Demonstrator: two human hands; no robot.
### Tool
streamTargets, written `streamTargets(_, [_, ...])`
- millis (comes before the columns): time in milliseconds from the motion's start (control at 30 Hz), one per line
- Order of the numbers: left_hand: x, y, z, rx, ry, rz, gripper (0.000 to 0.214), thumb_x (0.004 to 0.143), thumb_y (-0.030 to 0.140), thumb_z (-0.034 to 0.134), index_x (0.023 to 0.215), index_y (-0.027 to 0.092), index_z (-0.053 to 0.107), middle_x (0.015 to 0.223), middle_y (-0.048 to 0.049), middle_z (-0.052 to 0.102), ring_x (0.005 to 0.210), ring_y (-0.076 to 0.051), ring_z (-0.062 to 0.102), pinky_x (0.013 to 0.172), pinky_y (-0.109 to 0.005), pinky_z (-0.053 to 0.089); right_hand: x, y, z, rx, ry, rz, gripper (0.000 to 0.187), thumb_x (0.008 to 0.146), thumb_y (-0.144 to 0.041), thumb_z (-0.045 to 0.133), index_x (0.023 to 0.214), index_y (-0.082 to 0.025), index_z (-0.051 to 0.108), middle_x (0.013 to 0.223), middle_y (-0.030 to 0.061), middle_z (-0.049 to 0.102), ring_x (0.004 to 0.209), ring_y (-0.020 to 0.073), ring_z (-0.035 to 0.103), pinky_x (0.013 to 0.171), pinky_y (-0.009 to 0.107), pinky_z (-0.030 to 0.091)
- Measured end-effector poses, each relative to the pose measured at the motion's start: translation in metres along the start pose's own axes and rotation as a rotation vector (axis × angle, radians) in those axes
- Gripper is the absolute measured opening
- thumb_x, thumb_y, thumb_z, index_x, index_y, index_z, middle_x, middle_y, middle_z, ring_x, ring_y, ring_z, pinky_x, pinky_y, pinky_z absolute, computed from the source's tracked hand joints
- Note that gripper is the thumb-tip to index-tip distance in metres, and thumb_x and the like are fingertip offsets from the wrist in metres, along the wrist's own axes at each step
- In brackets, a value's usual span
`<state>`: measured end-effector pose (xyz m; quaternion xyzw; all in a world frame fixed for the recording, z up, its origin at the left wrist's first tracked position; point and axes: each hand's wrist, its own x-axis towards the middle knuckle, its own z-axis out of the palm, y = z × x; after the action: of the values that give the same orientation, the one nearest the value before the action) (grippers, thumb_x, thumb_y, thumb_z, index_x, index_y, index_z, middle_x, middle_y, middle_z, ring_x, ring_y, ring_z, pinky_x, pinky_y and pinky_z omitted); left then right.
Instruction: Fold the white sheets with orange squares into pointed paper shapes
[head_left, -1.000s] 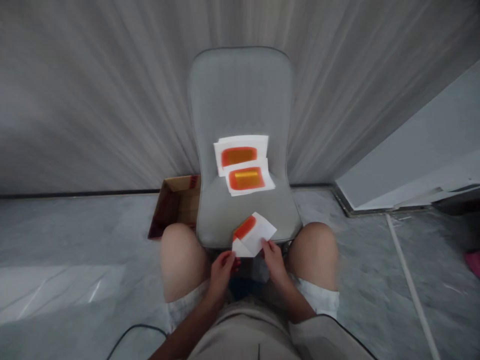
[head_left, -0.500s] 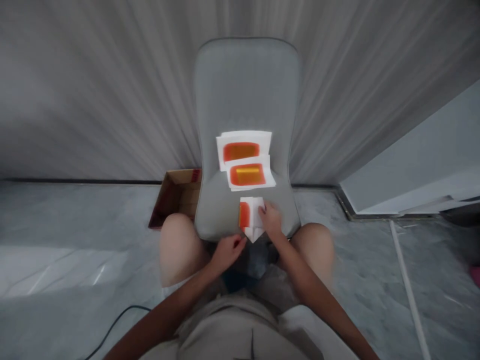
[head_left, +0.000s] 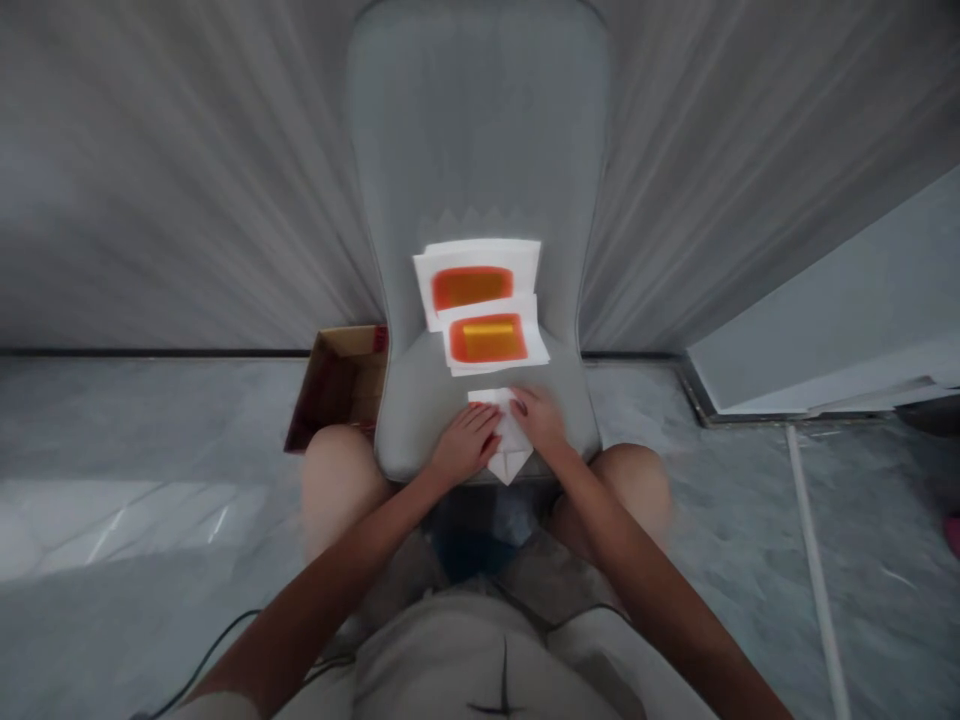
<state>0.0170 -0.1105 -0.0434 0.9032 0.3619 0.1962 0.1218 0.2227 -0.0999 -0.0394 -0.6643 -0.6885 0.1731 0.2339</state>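
A folded sheet of white paper [head_left: 513, 436] lies on the front of the grey chair seat, its pointed end towards me. Across its left part rests my left hand [head_left: 466, 442], fingers stretched out and flat, covering most of the orange print there. My right hand [head_left: 540, 418] holds the paper's right side, thumb and fingers bent at its upper edge and slightly blurred. Just beyond lie more white sheets: a nearer one [head_left: 534, 345] with an orange and yellow print overlaps a farther one [head_left: 529, 262] with a similar print.
The grey chair [head_left: 480, 120] faces me, its back against a pleated curtain [head_left: 187, 200]. An open cardboard box [head_left: 341, 385] stands on the floor left of the seat. My knees flank the seat. A dark cable [head_left: 206, 655] runs across the floor at lower left.
My left hand has moved up and right from below the paper onto its left part, hiding the orange print. My right hand stays at the right side. The view has shifted slightly.
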Motion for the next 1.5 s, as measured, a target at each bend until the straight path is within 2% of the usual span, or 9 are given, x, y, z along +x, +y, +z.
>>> streamTargets(167, [0.0, 0.003, -0.003, 0.015, -0.007, -0.021, 0.051, 0.104, 0.029, 0.048, 0.153, 0.016, 0.054, 0.158, -0.0131, 0.056, 0.151, -0.027, 0.048, 0.13, -0.049, 0.034, -0.012, 0.005, 0.004, 0.018, 0.033, -0.141, 0.041, 0.103, -0.02, 0.048, 0.135, -0.023, 0.073, 0.124, 0.0117, 0.075, 0.116, 0.0254, 0.066, 0.104, 0.04, 0.054])
streamTargets(333, [0.002, 0.004, -0.001, 0.003, -0.002, -0.067, 0.058, 0.1, 0.032, 0.054, 0.154, 0.011, 0.053, 0.161, -0.0168, 0.052, 0.153, -0.031, 0.045, 0.128, -0.048, 0.035, -0.019, 0.005, 0.005, -0.018, 0.005, -0.204, 0.041, 0.103, -0.021, 0.049, 0.137, -0.024, 0.072, 0.131, 0.0121, 0.072, 0.121, 0.027, 0.065, 0.108, 0.043, 0.054])
streamTargets(500, [0.009, 0.004, -0.004, 0.019, -0.031, -0.14, 0.063, 0.099, 0.036, 0.056, 0.158, 0.015, 0.049, 0.164, -0.014, 0.048, 0.152, -0.032, 0.044, 0.123, -0.048, 0.038, -0.016, 0.005, 0.007, -0.056, 0.012, -0.219, 0.041, 0.104, -0.022, 0.05, 0.139, -0.02, 0.07, 0.134, 0.015, 0.07, 0.122, 0.0289, 0.063, 0.111, 0.045, 0.051])
streamTargets(600, [0.015, -0.003, -0.008, 0.003, -0.058, -0.152, 0.063, 0.1, 0.041, 0.057, 0.158, 0.017, 0.049, 0.161, -0.013, 0.052, 0.149, -0.032, 0.047, 0.118, -0.048, 0.042, -0.014, 0.006, 0.008, -0.052, 0.022, -0.226, 0.043, 0.104, -0.021, 0.05, 0.143, -0.017, 0.068, 0.133, 0.0165, 0.07, 0.121, 0.0294, 0.062, 0.111, 0.044, 0.05])
streamTargets(733, [0.02, -0.015, -0.009, -0.032, -0.055, -0.15, 0.047, 0.107, 0.029, 0.043, 0.15, 0.02, 0.059, 0.155, -0.0095, 0.06, 0.141, -0.028, 0.054, 0.114, -0.045, 0.045, -0.013, 0.009, 0.008, -0.038, 0.033, -0.187, 0.045, 0.104, -0.02, 0.048, 0.145, -0.024, 0.067, 0.128, 0.0133, 0.072, 0.118, 0.0279, 0.064, 0.109, 0.042, 0.052])
streamTargets(933, [0.02, -0.014, -0.003, 0.037, -0.052, -0.177, 0.051, 0.105, 0.023, 0.043, 0.154, 0.018, 0.054, 0.157, -0.0101, 0.057, 0.145, -0.029, 0.049, 0.116, -0.046, 0.043, -0.01, 0.009, 0.006, -0.089, -0.021, -0.176, 0.046, 0.1, -0.016, 0.053, 0.139, -0.031, 0.072, 0.128, 0.0104, 0.071, 0.118, 0.0279, 0.062, 0.104, 0.042, 0.054])
streamTargets(1100, [0.02, -0.011, -0.004, 0.062, -0.074, -0.188, 0.052, 0.105, 0.024, 0.042, 0.155, 0.018, 0.053, 0.159, -0.0097, 0.055, 0.144, -0.029, 0.049, 0.115, -0.046, 0.043, -0.009, 0.011, 0.008, -0.071, -0.049, -0.193, 0.043, 0.1, -0.015, 0.053, 0.134, -0.028, 0.075, 0.125, 0.0107, 0.071, 0.117, 0.0274, 0.061, 0.106, 0.042, 0.052])
streamTargets(1267, [0.022, -0.008, -0.004, 0.116, -0.058, -0.209, 0.053, 0.105, 0.025, 0.041, 0.156, 0.015, 0.052, 0.16, -0.0104, 0.054, 0.142, -0.03, 0.051, 0.114, -0.046, 0.044, -0.009, 0.014, 0.012, -0.065, -0.024, -0.205, 0.039, 0.101, -0.018, 0.053, 0.132, -0.026, 0.076, 0.125, 0.0109, 0.071, 0.115, 0.0268, 0.061, 0.104, 0.041, 0.052])
streamTargets(1500, [0.025, -0.005, -0.009, 0.247, -0.206, -0.149, 0.056, 0.108, 0.026, 0.036, 0.163, 0.019, 0.042, 0.17, -0.0068, 0.04, 0.148, -0.029, 0.044, 0.113, -0.046, 0.044, -0.005, 0.02, 0.015, -0.064, 0.003, -0.262, 0.036, 0.099, -0.018, 0.057, 0.129, -0.023, 0.078, 0.119, 0.0121, 0.072, 0.11, 0.0273, 0.063, 0.102, 0.043, 0.054])
